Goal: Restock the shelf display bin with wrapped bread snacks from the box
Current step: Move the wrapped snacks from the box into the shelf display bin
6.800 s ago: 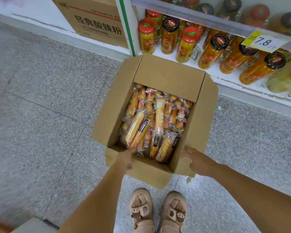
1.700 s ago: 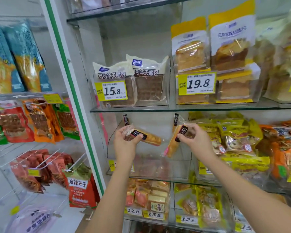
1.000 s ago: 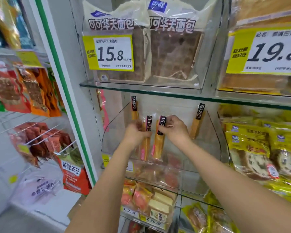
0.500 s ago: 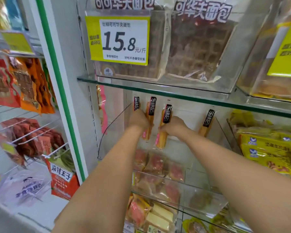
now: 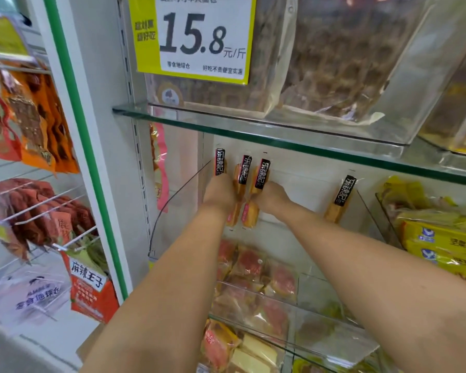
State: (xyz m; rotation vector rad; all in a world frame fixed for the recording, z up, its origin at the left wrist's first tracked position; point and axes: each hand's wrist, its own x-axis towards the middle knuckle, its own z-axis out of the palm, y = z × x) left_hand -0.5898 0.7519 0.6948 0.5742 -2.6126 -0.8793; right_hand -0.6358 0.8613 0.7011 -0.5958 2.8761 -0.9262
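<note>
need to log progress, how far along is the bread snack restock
Done: two snacks stand at the back of the clear bin, the far-left stick and the far-right stick. In hand: the left hand holds the second stick, the right hand the third stick, both upright. Left: most of the bin is unfilled; the box is out of view.

**Four bread snacks along the back of the bin**

At mid-frame a display bin (image 5: 178, 211) sits under a glass shelf (image 5: 280, 135). Four snacks stand upright along its back. The first bread snack (image 5: 220, 161) is farthest left. The second bread snack (image 5: 244, 170) is in the left hand (image 5: 221, 193). The third bread snack (image 5: 262, 173) is just right of it, in the right hand (image 5: 271, 196). The fourth bread snack (image 5: 342, 197) stands well apart at right. A price tag (image 5: 197, 36) hangs at upper centre.
</note>
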